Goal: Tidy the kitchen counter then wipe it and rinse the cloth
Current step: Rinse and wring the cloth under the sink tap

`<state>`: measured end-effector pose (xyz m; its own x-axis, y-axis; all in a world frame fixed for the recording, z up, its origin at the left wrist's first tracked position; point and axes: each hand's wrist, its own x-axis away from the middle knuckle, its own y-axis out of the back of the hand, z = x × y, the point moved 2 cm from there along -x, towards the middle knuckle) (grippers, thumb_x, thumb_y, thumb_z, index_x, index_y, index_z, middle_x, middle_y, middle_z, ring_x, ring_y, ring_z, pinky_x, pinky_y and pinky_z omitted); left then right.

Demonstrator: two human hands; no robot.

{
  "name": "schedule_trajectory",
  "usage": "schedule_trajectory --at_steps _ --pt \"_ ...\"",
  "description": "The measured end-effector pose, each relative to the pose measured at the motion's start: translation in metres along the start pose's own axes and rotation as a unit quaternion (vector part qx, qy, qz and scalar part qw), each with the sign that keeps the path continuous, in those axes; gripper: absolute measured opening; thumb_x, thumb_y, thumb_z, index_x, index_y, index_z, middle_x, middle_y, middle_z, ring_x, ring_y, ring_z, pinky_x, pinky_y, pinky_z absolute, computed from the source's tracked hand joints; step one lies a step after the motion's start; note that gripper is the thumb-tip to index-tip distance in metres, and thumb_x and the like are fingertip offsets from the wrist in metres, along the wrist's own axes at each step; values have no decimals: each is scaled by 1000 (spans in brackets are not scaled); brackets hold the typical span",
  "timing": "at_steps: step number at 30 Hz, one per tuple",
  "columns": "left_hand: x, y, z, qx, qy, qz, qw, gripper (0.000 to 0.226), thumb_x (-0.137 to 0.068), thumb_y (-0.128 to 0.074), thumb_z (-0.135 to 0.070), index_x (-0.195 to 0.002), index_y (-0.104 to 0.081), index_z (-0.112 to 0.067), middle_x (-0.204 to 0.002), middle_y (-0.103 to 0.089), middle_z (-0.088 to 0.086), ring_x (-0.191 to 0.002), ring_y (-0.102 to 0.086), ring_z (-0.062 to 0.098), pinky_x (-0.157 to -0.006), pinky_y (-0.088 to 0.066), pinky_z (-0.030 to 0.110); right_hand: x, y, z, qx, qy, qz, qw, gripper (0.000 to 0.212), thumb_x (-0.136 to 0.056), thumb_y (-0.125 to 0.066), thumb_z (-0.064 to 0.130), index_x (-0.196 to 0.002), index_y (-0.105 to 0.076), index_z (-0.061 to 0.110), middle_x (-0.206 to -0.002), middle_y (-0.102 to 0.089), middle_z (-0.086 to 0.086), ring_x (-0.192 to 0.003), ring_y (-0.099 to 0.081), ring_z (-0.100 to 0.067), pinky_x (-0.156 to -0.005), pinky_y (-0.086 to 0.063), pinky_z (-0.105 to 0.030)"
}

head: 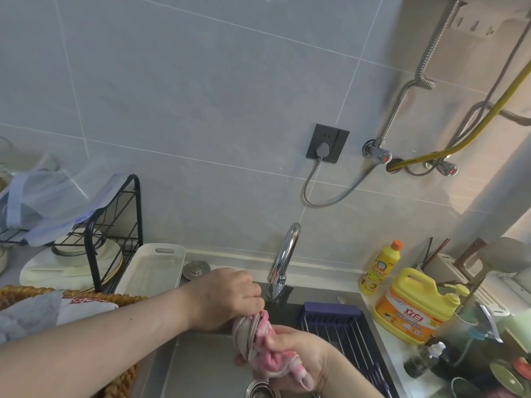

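A grey tiled wall [172,96] fills the upper frame, with a dark socket [327,145] right of centre. Below it the steel sink [201,366] spans the lower middle, the chrome tap [284,254] over its back edge. At left stands a black dish rack [115,231]; at lower right on the table [385,334], a yellow detergent jug [411,305]. Over the sink, the twisted pink-and-grey cloth [258,343] runs between both hands — the left hand [227,297] has a closed grip on its upper end, the right hand [296,357] a closed grip on its lower end.
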<state>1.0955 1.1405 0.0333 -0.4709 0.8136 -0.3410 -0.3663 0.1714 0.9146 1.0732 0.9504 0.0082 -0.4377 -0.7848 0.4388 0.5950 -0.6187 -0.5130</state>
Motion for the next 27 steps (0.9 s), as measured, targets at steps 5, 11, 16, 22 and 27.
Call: schedule_trajectory --at_steps 5,11,16,22,27 --pt "-10 -5 0 -2 94 175 980 30 -76 -57 -12 -104 -55 -21 -93 -60 -1 -85 -57 23 -65 -53 36 6 -11 37 439 -76 -180 877 16 -74 -77 25 -84 -66 19 -69 -68 5 -53 -60 -5 -59 -49 -20" --pt "-19 -18 -2 140 288 276 906 16 -71 -61 -31 -78 -57 -16 -74 -62 3 -71 -62 26 -61 -54 35 5 -16 41 621 -48 -262 737 26 -68 -61 32 -90 -61 18 -77 -73 -2 -58 -65 -21 -57 -56 -30" --pt "-24 -15 -1 338 352 356 797 7 -60 -68 -7 -64 -64 -11 -58 -58 1 -47 -51 14 -44 -35 19 -8 -6 39 810 86 -253 522 28 -84 -54 35 -105 -53 16 -103 -65 -7 -93 -63 -32 -69 -37 -32" --pt "-18 -14 2 530 404 354 657 14 -67 -80 -12 -73 -69 -19 -63 -66 -1 -56 -62 13 -58 -51 25 -13 8 42 806 147 -243 519 31 -80 -56 43 -104 -55 23 -97 -64 -1 -90 -62 -28 -71 -44 -31" --pt "-25 -14 1 370 361 265 814 15 -63 -73 -18 -74 -66 -12 -59 -58 -6 -52 -54 11 -47 -41 20 -4 14 44 669 88 -239 698 59 -67 -74 46 -120 -51 38 -105 -64 8 -90 -63 -11 -76 -55 -27"
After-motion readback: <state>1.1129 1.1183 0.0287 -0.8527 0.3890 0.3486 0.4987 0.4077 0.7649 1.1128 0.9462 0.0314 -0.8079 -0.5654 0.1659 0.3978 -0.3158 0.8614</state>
